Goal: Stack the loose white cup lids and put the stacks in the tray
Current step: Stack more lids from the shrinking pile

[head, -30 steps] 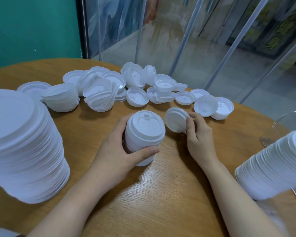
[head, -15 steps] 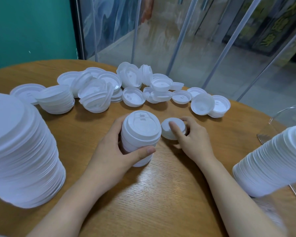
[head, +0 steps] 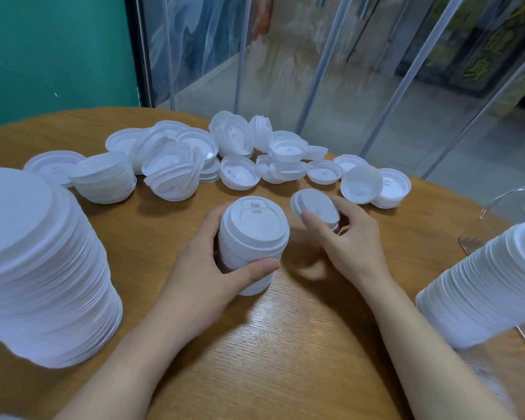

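My left hand [head: 205, 269] grips a short stack of white cup lids [head: 252, 237] standing upright on the round wooden table [head: 285, 344]. Just to its right, my right hand [head: 350, 241] holds a single white lid [head: 315, 207] lifted off the table and tilted, thumb on its top. Several loose white lids [head: 240, 174] lie scattered across the far side of the table, some nested in small piles [head: 103, 180]. The clear tray [head: 515, 204] sits at the right edge, partly hidden by a long lid stack [head: 482, 286] lying in it.
A tall stack of larger white lids [head: 40, 268] stands close at the left. A teal wall and glass panels with metal posts rise behind the table. Bare wood shows between my arms and toward the near edge.
My right hand has picked the single lid up from the table beside the stack and tilted it. My left hand has kept hold of the stack.
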Demonstrator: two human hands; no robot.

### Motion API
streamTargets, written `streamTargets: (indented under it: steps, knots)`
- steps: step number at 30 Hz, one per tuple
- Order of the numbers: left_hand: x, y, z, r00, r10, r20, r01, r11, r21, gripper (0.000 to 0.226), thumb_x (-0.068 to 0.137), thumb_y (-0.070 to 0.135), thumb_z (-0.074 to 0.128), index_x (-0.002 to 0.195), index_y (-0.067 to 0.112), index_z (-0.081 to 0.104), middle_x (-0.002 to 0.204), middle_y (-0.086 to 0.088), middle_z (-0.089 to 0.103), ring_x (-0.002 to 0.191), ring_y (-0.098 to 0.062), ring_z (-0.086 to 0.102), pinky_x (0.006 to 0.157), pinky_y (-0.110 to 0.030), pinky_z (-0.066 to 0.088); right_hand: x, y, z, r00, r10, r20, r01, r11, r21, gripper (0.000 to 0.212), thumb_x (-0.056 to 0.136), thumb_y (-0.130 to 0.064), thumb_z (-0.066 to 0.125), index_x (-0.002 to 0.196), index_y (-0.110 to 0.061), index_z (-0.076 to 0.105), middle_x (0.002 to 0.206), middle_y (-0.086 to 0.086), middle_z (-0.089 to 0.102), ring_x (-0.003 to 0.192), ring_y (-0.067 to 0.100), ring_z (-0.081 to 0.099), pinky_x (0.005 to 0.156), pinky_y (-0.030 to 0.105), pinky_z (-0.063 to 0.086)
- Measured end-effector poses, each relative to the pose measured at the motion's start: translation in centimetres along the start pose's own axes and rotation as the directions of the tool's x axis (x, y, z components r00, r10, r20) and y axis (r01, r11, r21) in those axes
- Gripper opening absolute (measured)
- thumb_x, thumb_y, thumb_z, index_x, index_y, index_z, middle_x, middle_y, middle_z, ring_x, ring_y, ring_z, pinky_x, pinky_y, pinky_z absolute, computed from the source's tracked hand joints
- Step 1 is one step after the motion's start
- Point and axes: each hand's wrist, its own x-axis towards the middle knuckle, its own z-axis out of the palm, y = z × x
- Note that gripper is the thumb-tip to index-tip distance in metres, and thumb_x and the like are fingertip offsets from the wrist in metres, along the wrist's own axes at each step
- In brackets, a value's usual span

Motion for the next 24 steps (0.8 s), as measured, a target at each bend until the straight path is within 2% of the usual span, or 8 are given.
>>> streamTargets:
  steps: [2, 5, 8, 11, 15, 18, 21, 24]
  knots:
    - [0.1, 0.1, -0.2, 1.0, -0.014, 0.0, 0.014, 1.0, -0.011, 0.077, 0.059, 0.052, 0.086, 0.129, 0.047, 0.054, 0.121, 0.036, 0.063, 0.115, 0.014, 0.056, 0.087, 0.0, 0.04, 0.0, -2.1, -0.7, 0.999, -0.041, -0.006, 0.041, 0.996, 0.078, 0.036, 0.079, -0.061, 0.074, 0.108, -0.039, 0.071, 0.094, -0.024, 0.071, 0.086, -0.001, 0.064, 0.072, 0.01, 0.043]
    - [0.2, 0.3, -0.2, 1.0, -0.03, 0.009, 0.03, 0.999, -0.025, 0.076, 0.061, 0.049, 0.089, 0.129, 0.047, 0.056, 0.121, 0.03, 0.066, 0.115, 0.009, 0.06, 0.092, -0.01, 0.045, -0.2, -5.8, -1.2, 0.989, -0.14, 0.049, 0.134, 0.984, 0.117, 0.045, 0.077, -0.066, 0.067, 0.112, -0.039, 0.068, 0.094, -0.024, 0.068, 0.085, 0.003, 0.063, 0.071, 0.011, 0.042]
    - [0.3, 0.2, -0.2, 0.999, -0.051, 0.01, 0.051, 0.997, -0.057, 0.076, 0.063, 0.042, 0.097, 0.127, 0.05, 0.057, 0.119, 0.025, 0.069, 0.112, 0.004, 0.064, 0.097, -0.027, 0.052, -0.8, -8.2, -0.9, 0.962, -0.224, 0.156, 0.214, 0.974, 0.078, 0.043, 0.077, -0.064, 0.068, 0.113, -0.042, 0.064, 0.096, -0.024, 0.067, 0.091, 0.008, 0.063, 0.074, 0.014, 0.044]
    - [0.4, 0.0, -0.3, 0.997, -0.066, 0.029, 0.068, 0.995, -0.079, 0.077, 0.062, 0.044, 0.098, 0.125, 0.057, 0.055, 0.12, 0.024, 0.069, 0.112, 0.002, 0.065, 0.098, -0.036, 0.055, -1.5, -8.9, -0.3, 0.942, -0.248, 0.225, 0.257, 0.966, -0.012, 0.052, 0.075, -0.068, 0.068, 0.117, -0.038, 0.066, 0.107, -0.024, 0.066, 0.106, 0.006, 0.062, 0.081, 0.017, 0.044]
    - [0.3, 0.0, -0.4, 0.997, -0.067, 0.039, 0.072, 0.99, -0.118, 0.078, 0.063, 0.038, 0.098, 0.127, 0.055, 0.056, 0.12, 0.024, 0.069, 0.114, 0.001, 0.064, 0.1, -0.036, 0.056, -1.9, -9.0, 0.0, 0.939, -0.211, 0.273, 0.243, 0.966, -0.087, 0.056, 0.07, -0.072, 0.068, 0.117, -0.041, 0.064, 0.113, -0.029, 0.063, 0.114, -0.002, 0.057, 0.088, 0.021, 0.046]
    - [0.2, -0.1, -0.4, 0.998, -0.052, 0.044, 0.057, 0.991, -0.119, 0.077, 0.065, 0.035, 0.098, 0.127, 0.054, 0.057, 0.119, 0.025, 0.069, 0.113, 0.003, 0.064, 0.1, -0.032, 0.055, -2.1, -9.0, 0.2, 0.931, -0.204, 0.303, 0.251, 0.96, -0.125, 0.063, 0.069, -0.073, 0.068, 0.121, -0.038, 0.064, 0.118, -0.026, 0.064, 0.117, 0.0, 0.057, 0.092, 0.026, 0.048]
    - [0.2, -0.1, -0.6, 0.998, -0.048, 0.043, 0.052, 0.992, -0.112, 0.076, 0.066, 0.033, 0.097, 0.126, 0.055, 0.056, 0.119, 0.027, 0.068, 0.113, 0.005, 0.063, 0.099, -0.028, 0.054, -2.3, -9.2, 0.3, 0.925, -0.198, 0.324, 0.258, 0.954, -0.151, 0.059, 0.07, -0.073, 0.068, 0.12, -0.044, 0.062, 0.117, -0.025, 0.064, 0.115, -0.002, 0.058, 0.092, 0.024, 0.047]
    - [0.2, -0.2, -0.6, 0.997, -0.055, 0.053, 0.061, 0.992, -0.108, 0.077, 0.066, 0.033, 0.097, 0.128, 0.054, 0.055, 0.121, 0.024, 0.068, 0.114, 0.002, 0.063, 0.1, -0.032, 0.055, -2.3, -9.4, 0.3, 0.923, -0.178, 0.341, 0.252, 0.95, -0.187, 0.068, 0.07, -0.074, 0.069, 0.126, -0.037, 0.063, 0.119, -0.025, 0.063, 0.116, -0.003, 0.057, 0.093, 0.022, 0.047]
